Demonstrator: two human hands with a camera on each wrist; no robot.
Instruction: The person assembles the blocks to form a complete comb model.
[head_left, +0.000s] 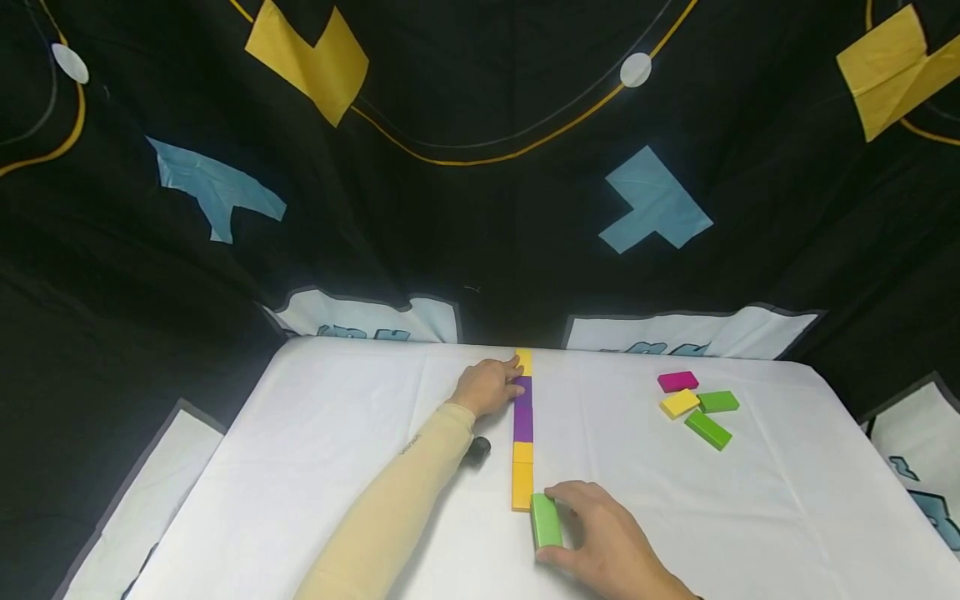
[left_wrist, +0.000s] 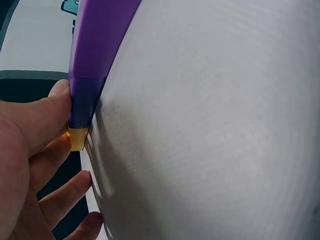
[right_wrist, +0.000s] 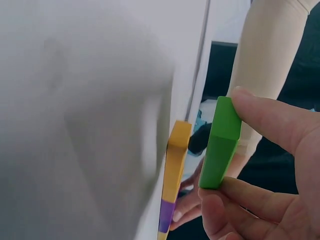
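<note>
A straight row of blocks runs away from me on the white table: yellow blocks [head_left: 522, 486] at the near end, purple blocks [head_left: 522, 425] beyond, and a yellow block [head_left: 527, 361] at the far end. My left hand [head_left: 482, 387] reaches to that far end from the left. Its thumb touches a purple block [left_wrist: 84, 102] and a finger rests by the yellow one. Beside the row's near end, my right hand [head_left: 607, 537] pinches a green block [head_left: 546, 522] between thumb and fingers. In the right wrist view the green block [right_wrist: 220, 142] appears raised off the table.
Loose blocks lie at the right of the table: a magenta block [head_left: 678, 382], a yellow block [head_left: 679, 404] and two green blocks [head_left: 708, 429]. A small dark object [head_left: 478, 449] sits beside the left forearm. A dark patterned cloth [head_left: 480, 250] hangs behind the table.
</note>
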